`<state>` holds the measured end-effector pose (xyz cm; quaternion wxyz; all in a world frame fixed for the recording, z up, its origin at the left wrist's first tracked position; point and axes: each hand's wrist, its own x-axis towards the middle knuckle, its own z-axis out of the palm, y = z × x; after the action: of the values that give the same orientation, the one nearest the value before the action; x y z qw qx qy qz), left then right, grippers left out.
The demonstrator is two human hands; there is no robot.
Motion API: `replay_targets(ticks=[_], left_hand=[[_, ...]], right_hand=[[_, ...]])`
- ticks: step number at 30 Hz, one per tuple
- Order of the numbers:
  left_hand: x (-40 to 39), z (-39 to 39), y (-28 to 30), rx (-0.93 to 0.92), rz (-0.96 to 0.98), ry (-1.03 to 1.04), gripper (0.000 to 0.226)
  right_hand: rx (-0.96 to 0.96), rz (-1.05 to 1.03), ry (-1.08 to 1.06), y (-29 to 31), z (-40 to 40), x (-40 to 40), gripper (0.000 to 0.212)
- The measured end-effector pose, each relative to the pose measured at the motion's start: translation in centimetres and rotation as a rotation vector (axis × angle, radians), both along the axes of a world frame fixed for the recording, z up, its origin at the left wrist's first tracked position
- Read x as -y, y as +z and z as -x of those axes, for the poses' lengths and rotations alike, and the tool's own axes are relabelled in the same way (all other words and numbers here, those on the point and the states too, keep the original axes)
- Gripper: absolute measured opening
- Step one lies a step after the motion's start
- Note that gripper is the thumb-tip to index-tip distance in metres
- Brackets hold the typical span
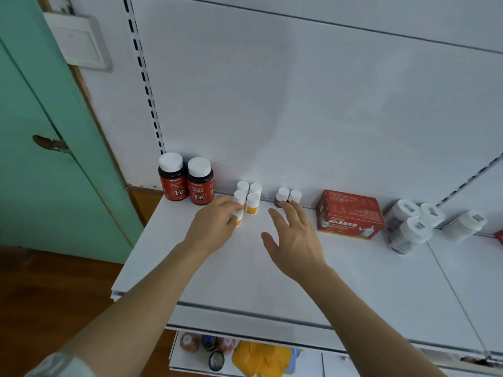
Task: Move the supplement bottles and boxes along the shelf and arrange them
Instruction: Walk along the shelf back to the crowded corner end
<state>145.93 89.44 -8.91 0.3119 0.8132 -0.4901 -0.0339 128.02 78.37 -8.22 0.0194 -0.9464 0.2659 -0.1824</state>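
— both forearms come in from the bottom of the frame, one from the lower left, one from lower centre. where do they end?

— over the white shelf (353, 281), mid-frame. the left hand (211, 227) has its fingers curled round a small yellow-labelled bottle (238, 217), which stands just in front of a cluster of four small white-capped bottles (249, 195).

— and the other?

— the right hand (295, 240) is spread, fingers straight and loose, grasping nothing. its fingertips (285, 205) reach to a pair of small bottles (288, 197) at the back of the shelf; whether they touch the pair, i cannot tell.

— what else is on that shelf?

— at the left end, near the back, two large red bottles marked fe (186, 183) stand side by side, touching, with white caps. right of the pair of small bottles lies a red box (351, 214) with white characters on its front. further right, near the right edge of the frame, a group of white bottles (411, 227), and one more white bottle (466, 225) beside them.

— anything below?

— at the bottom centre, a lower shelf (179, 357) shows some jars from above and a yellow package (258, 357).

— and off to the side?

— a green door (40, 159) fills the left of the frame, with a white wall switch (79, 39) in the upper left.
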Motion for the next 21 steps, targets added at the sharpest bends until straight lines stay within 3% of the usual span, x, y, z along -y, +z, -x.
replay_targets(ticks=[6, 17, 21], left_hand=[[0.1, -0.9, -0.7, 0.150, 0.045, -0.064, 0.026], [0.8, -0.8, -0.9, 0.189, 0.039, -0.037, 0.023], [0.6, -0.8, -0.8, 0.210, 0.026, -0.034, 0.033]], right_hand=[[0.009, -0.047, -0.037, -0.3, -1.0, 0.0, 0.052], [-0.001, -0.051, -0.051, 0.1, -1.7, 0.7, 0.052], [-0.019, -0.061, -0.064, 0.2, -1.5, 0.6, 0.053]])
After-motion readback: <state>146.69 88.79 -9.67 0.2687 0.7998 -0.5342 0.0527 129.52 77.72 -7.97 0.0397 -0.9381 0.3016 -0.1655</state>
